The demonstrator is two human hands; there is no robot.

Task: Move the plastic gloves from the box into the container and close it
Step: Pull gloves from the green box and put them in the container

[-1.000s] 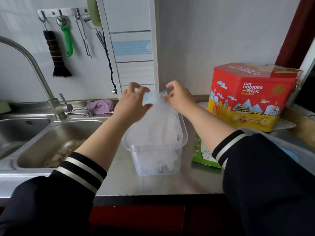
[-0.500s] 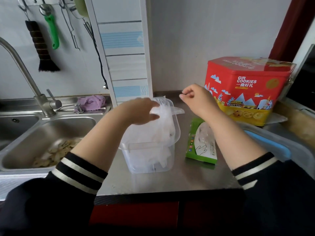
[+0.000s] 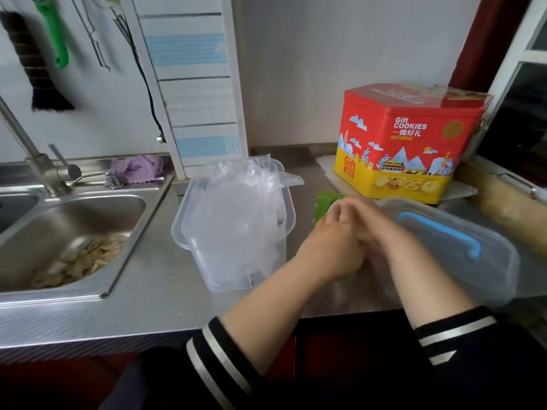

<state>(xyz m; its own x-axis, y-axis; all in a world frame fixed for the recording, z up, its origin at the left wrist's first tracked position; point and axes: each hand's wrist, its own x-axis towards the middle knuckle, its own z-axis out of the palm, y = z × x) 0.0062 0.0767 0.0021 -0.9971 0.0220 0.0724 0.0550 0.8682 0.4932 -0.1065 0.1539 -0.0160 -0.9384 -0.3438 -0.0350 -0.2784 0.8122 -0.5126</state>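
Note:
A clear plastic container (image 3: 181,232) stands on the steel counter, stuffed with thin plastic gloves (image 3: 242,202) that stick up above its rim. Just to its right lies the green glove box (image 3: 323,204), almost wholly covered by my hands. My left hand (image 3: 331,250) lies on the box with its fingers curled at the box's top. My right hand (image 3: 367,223) is pressed against it from the right; its fingers are blurred and hidden, so what it holds cannot be told. The container's clear lid (image 3: 461,261) with a blue seal lies at the right.
A red and yellow cookie tin (image 3: 408,143) stands behind the box. The steel sink (image 3: 74,244) with food scraps is at the left, with the tap (image 3: 38,164) and a purple cloth (image 3: 137,168) behind it. A brush and utensils hang on the wall.
Both hands have left the gloves in the container and come down to the right onto the green box. The gloves now stay in the container untouched.

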